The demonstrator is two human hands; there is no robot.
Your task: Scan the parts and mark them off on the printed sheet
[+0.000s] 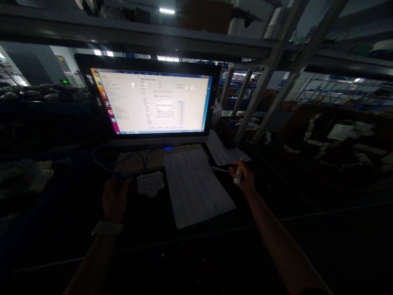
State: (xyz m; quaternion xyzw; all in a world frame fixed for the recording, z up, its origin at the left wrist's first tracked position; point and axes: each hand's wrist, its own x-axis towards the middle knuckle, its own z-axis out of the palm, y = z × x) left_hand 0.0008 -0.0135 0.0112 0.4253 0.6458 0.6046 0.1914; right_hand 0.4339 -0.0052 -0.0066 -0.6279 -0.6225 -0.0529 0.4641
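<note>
My right hand (245, 178) is closed around a short yellow-and-white marker-like tube (237, 175), its white end pointing down. A thin pale pen-like stick (220, 169) reaches out to the left of these fingers; whether they touch it I cannot tell. My left hand (115, 196), dim in the low light, has its fingers curled at a blue cable (100, 164) that loops up towards the keyboard. Just right of that hand lies a flat white plastic module (150, 183) with a label. Between both hands a printed sheet (196, 188) rests partly over the keyboard (132, 162).
A lit monitor (156, 102) showing a form stands behind the keyboard. Another paper (225, 151) lies at its right foot. Metal shelf posts (272, 69) rise on the right. Clear-wrapped items (26, 176) sit in a blue bin at the left.
</note>
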